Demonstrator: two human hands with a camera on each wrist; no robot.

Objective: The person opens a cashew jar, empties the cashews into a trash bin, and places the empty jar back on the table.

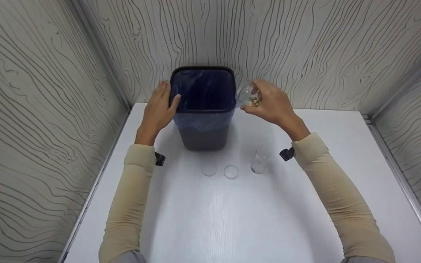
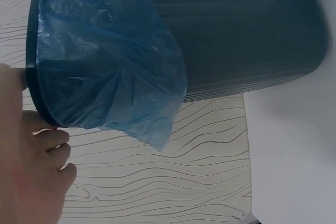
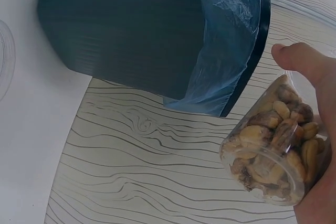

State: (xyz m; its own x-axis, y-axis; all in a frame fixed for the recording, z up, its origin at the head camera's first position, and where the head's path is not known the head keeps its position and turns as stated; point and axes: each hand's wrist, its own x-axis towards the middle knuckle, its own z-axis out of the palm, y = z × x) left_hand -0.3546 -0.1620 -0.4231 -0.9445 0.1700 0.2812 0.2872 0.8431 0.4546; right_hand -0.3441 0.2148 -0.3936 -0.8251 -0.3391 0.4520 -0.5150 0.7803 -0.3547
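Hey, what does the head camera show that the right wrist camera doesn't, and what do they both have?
Only the head view shows the left hand resting on the bin's rim, an empty clear cup standing on the white table, and two clear lids lying flat in front of the bin.

Only the right wrist view shows the contents of the held cup close up: mixed nuts.

Both show the dark bin with its blue liner, and the right hand holding the tilted cup of nuts beside the rim.
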